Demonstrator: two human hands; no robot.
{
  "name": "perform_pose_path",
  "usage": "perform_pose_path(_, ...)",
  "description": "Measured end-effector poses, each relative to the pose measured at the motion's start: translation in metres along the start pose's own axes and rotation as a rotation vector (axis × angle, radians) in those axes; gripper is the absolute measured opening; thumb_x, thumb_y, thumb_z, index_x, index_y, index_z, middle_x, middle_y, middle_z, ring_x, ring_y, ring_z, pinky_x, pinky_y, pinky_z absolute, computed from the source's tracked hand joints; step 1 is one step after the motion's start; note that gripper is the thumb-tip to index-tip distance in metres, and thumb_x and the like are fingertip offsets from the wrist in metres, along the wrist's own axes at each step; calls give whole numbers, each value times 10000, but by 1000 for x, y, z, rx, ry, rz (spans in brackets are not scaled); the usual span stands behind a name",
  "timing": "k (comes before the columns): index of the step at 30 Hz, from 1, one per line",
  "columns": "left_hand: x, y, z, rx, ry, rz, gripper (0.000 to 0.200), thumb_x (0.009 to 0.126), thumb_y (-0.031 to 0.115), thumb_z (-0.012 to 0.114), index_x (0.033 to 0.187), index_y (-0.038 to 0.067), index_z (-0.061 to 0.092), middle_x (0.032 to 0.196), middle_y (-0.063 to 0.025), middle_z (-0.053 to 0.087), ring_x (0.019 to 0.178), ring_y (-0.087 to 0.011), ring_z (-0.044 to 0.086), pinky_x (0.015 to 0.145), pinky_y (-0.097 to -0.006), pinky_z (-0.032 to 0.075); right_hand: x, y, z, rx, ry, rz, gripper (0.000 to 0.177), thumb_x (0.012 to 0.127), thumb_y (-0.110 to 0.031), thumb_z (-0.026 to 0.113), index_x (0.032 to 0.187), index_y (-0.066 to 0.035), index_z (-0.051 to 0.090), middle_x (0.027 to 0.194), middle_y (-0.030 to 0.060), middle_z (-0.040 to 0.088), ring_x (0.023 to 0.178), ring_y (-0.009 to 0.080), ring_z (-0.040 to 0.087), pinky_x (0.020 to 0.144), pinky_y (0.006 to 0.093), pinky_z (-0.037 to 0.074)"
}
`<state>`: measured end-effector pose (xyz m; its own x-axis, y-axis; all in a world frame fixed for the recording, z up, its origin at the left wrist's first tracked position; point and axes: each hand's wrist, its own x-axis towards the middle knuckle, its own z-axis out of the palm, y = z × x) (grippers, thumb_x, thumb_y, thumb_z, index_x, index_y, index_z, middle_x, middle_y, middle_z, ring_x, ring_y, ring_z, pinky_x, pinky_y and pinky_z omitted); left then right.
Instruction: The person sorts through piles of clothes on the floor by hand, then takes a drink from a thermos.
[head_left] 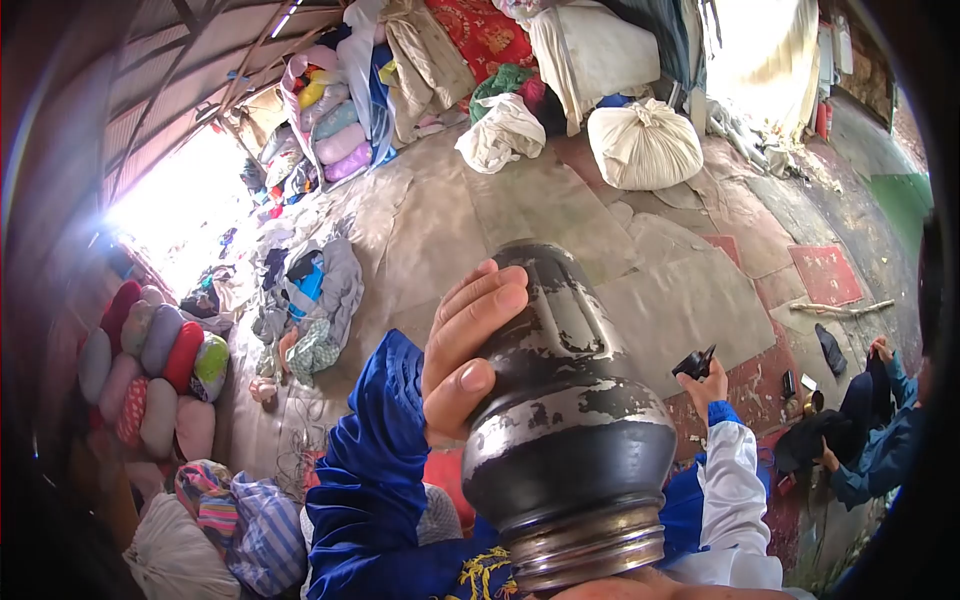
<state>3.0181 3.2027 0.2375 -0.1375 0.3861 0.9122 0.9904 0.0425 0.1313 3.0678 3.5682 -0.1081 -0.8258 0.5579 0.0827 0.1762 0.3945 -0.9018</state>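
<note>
A large black flask (570, 430) with worn, scraped paint fills the middle foreground, its metal threaded neck pointing at the bottom edge, where some skin shows. My left hand (465, 350), in a blue sleeve, wraps its fingers round the flask's left side near the base. To the right of the flask, my right hand (708, 385), in a white sleeve with a blue cuff, grips a small black piece (690, 364) that looks like a cap.
At the far right a person (870, 460) in teal sleeves handles dark cloth. Stuffed bundles (160, 370) and striped cloth (265, 530) lie left. A clothes pile (315, 300) sits on the floor sheeting (430, 230). White sacks (645, 145) stand behind; a stick (842, 308) lies right.
</note>
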Motion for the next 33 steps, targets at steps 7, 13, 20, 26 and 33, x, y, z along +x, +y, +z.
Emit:
perform_pose_path(7,13,-3,-8,26,15,88,608,912,228,683,1417,98,368,1250,-330,579,1123,-459,628,1005,-602,462,4,6,10,29,6,-42,538,669,-160,860,1148,-39,647,1053,99,697,995,246,670,920,360,506)
perform_pose_path(13,21,-6,-10,39,30,157,606,915,230,679,1418,102,366,1255,-330,576,1129,-460,624,1011,-603,456,4,4,13,41,-8,-50,529,659,-159,860,1129,-44,648,1057,101,697,1001,261,669,932,368,498)
perform_pose_path(20,28,-7,-12,51,51,244,603,919,233,675,1420,107,364,1260,-330,572,1137,-461,621,1019,-605,449,8,8,21,25,16,-76,523,657,-154,864,1118,-46,641,1035,94,699,989,264,667,926,371,497)
perform_pose_path(26,33,-8,-11,63,65,317,601,921,235,671,1421,110,362,1265,-330,569,1143,-462,618,1025,-606,444,5,-7,17,100,-37,-62,501,665,-130,863,1105,-48,639,1007,63,706,956,207,663,910,340,496)
perform_pose_path(33,36,-14,-10,66,83,401,598,925,238,667,1423,115,359,1270,-330,565,1151,-464,614,1032,-607,437,4,-14,17,79,-30,-83,478,668,-113,864,1082,-47,635,987,52,709,938,186,659,898,321,495)
